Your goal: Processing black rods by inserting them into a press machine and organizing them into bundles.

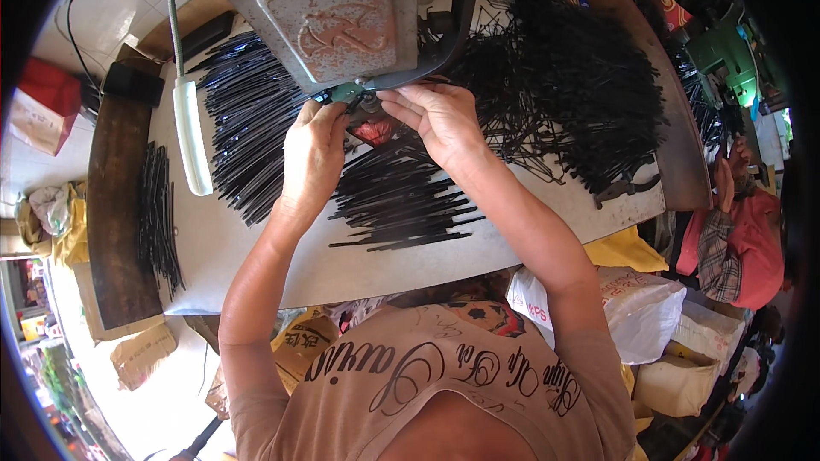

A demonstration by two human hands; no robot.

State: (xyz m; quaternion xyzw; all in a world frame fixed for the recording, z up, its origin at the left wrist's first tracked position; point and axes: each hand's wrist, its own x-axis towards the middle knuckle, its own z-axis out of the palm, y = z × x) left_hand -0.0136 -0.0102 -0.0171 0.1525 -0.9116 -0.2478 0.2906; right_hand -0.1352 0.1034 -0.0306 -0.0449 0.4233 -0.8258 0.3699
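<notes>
"So, what lies nearest?"

"A white bag, slumped below the near edge of the pale tabletop. On the tabletop, between the forearms, a bundle of thin black strips."

"And the hands?"

"Just past the bundle, both at the base of the machine head. Left hand: fingers bunched together; whether clamped on a strip, cannot tell. Right hand: fingers extended, set close; tips partly hidden, grip cannot be told."

"Obstructions?"

"The machine head overhangs and blocks the view behind it. A red item shows between the hands. A gooseneck lamp stands beside the left pile; a tangled right pile has pliers at its near edge."

"Farther out?"

"Far right, a co-worker's plaid sleeve, then a green machine. Far left, a red-and-white bag."
</notes>
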